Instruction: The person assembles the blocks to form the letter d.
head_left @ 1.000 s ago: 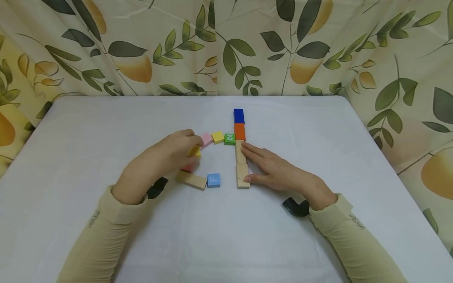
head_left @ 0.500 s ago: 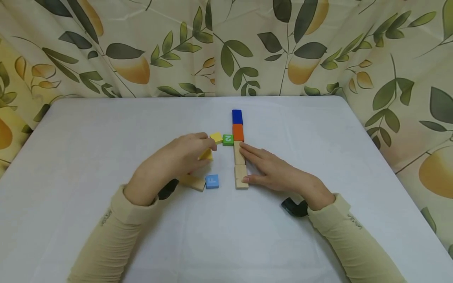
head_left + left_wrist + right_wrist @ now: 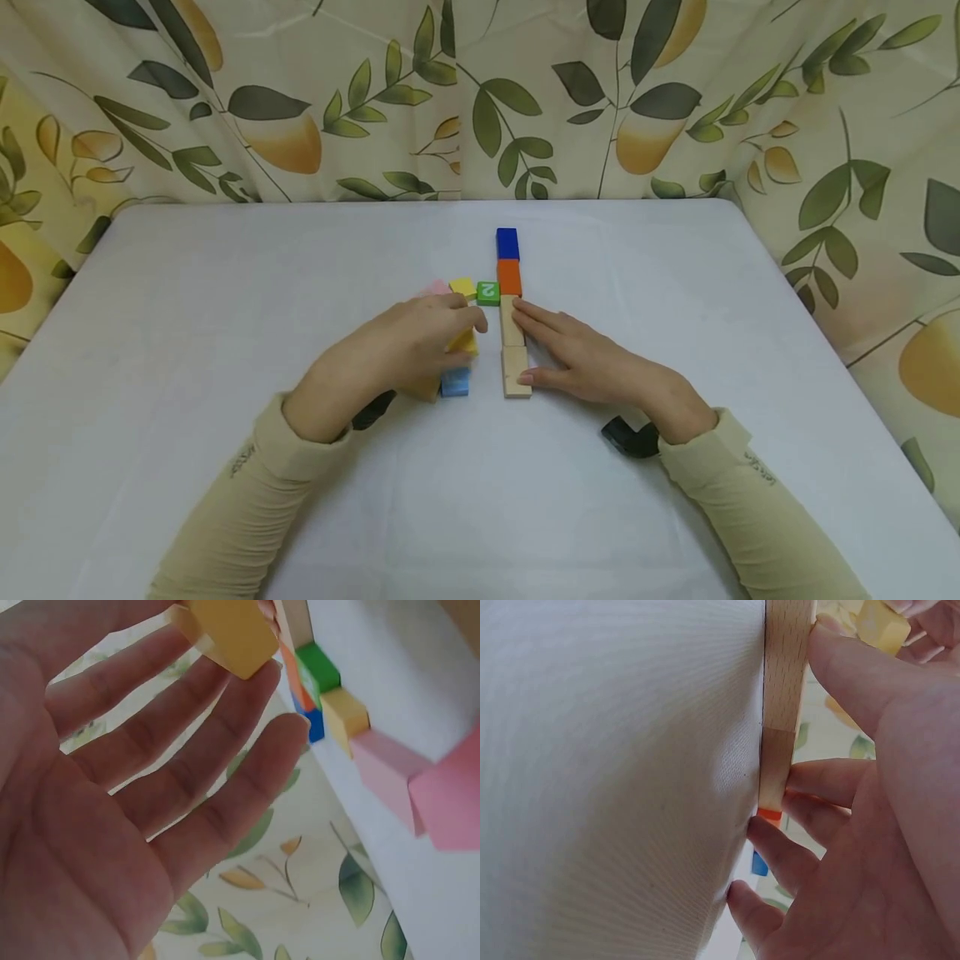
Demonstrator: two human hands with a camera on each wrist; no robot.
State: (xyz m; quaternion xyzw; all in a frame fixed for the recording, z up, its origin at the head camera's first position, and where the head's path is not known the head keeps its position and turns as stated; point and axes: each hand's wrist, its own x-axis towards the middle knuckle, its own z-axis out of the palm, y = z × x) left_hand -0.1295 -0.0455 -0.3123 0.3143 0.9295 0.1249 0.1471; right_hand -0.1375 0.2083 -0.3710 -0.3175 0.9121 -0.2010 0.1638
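Observation:
My left hand (image 3: pixel 405 337) pinches a yellow block (image 3: pixel 465 342) between thumb and fingers, lifted over the table; the left wrist view shows this yellow block (image 3: pixel 234 637) at the fingertips. My right hand (image 3: pixel 585 354) lies with fairly straight fingers against the right side of two plain wooden blocks (image 3: pixel 516 372), set end to end. Beyond them, in the same line, come an orange block (image 3: pixel 509 277) and a dark blue block (image 3: pixel 507 243). A green block (image 3: pixel 488 293) marked 2 joins this line from the left.
From the green block a curve runs left through another yellow block (image 3: pixel 463 287) and a pink block (image 3: pixel 437 288), partly behind my left hand. Below that hand lie a light blue block (image 3: pixel 455 382) and a wooden plank (image 3: pixel 422 389), partly covered. A patterned curtain (image 3: pixel 480 100) hangs behind the table.
My left hand has carried the yellow block to the right, from the curve's left side to above the light blue block. The right hand has stayed by the wooden blocks.

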